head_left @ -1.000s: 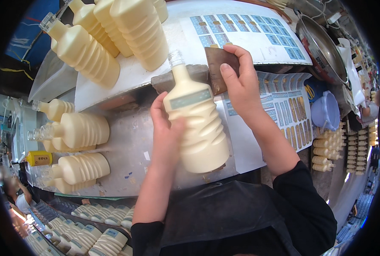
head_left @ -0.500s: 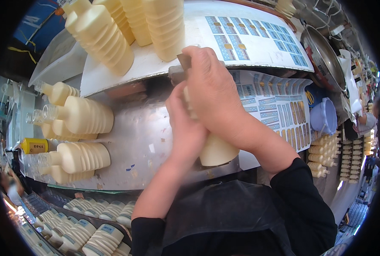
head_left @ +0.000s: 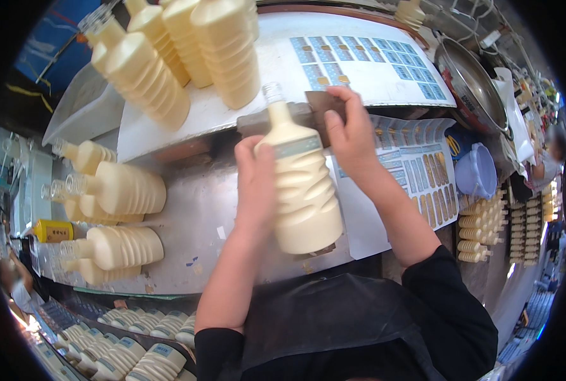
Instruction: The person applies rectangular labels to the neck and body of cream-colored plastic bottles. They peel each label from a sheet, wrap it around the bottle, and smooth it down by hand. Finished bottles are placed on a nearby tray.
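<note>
A cream-coloured ribbed bottle with a clear threaded neck lies in front of me, its neck pointing away. Around its upper body runs a grey-blue label strip. My left hand, slightly blurred, grips the bottle's left side. Pinched between the thumb and fingers of my right hand is a thin, dark brown flat piece, just right of the bottle's shoulder. A grey block, partly hidden by the bottle, sits at the white board's near edge.
Several cream bottles stand on the white board, beside label sheets; more sheets lie at right. Bottles lie on the metal table's left, near a yellow container. Labelled bottles fill a crate. A lilac bucket stands right.
My hands have moved apart from around the bottle. My right hand has shifted right with the brown piece, and the bottle's labelled face now shows.
</note>
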{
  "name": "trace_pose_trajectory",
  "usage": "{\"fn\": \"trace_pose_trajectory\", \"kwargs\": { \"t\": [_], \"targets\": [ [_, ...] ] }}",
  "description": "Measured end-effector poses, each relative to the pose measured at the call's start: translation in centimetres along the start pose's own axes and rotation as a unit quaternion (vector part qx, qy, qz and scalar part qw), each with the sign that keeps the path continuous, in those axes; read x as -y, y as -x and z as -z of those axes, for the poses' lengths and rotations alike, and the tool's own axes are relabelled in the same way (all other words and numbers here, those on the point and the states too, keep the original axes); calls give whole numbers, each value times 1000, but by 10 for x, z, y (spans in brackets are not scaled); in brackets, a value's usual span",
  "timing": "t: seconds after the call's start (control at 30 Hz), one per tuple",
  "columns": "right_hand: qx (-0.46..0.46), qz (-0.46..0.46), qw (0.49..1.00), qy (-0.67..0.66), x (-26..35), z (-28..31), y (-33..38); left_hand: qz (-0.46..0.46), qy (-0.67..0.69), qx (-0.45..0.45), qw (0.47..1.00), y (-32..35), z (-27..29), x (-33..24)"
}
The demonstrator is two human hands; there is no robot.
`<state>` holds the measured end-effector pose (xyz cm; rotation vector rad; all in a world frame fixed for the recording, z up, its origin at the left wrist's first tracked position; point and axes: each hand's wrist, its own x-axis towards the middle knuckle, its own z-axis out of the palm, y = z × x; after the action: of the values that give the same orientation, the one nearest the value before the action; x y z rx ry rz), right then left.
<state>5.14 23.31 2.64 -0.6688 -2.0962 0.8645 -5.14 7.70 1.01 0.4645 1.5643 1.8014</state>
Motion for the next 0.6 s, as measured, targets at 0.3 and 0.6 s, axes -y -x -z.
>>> {"fn": "trace_pose_trajectory", "kwargs": {
  "t": [0.3,0.6],
  "targets": [
    [-51,-82,967,-235,-18,30,6,-19,77,-54,995,2,6,8],
    [-11,-144,989,-6,-40,87,4,-22,-24,-84,996,42,15,19]
  ]
}}
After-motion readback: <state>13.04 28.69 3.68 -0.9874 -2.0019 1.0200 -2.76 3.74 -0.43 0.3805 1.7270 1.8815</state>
